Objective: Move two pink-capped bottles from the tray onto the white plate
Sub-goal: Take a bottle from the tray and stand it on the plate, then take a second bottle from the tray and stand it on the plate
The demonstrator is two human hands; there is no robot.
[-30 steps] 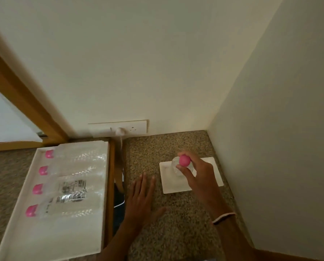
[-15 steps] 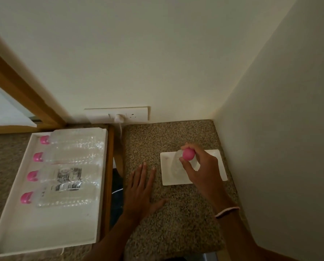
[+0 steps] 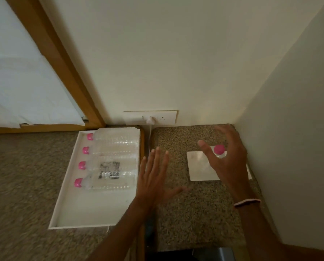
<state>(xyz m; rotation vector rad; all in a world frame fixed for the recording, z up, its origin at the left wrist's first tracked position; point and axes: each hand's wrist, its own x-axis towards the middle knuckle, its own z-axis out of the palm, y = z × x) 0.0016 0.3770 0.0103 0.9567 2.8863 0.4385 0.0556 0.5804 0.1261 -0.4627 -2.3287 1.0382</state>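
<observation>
- Item, right hand [image 3: 227,159]: grip open, fingers spread, holding nothing; it hovers over the far right part of the white plate [image 3: 200,166].
- Item, first bottle [image 3: 220,152]: upright on the plate's far edge, pink cap toward me, free of my fingers as far as I can judge.
- Item, left hand [image 3: 153,174]: grip open and flat, empty, above the table [image 3: 185,213] between plate and tray [image 3: 85,213].
- Item, remaining stock: four pink-capped bottles [image 3: 108,162] lying side by side in the tray's far half, caps pointing left.
- Step in hand, my judgement: one bottle delivered, one to fetch. I would clear the right hand straight up so it does not knock the standing bottle, then take the nearest tray bottle by its body, not the cap, and set it on the bare left part of the plate, apart from the first.
- Hidden or unclear: my right hand covers the plate's right side and the bottle's base, so I cannot confirm it sits fully on the plate. Clear bottle bodies blur together; the frame is motion-smeared.
</observation>
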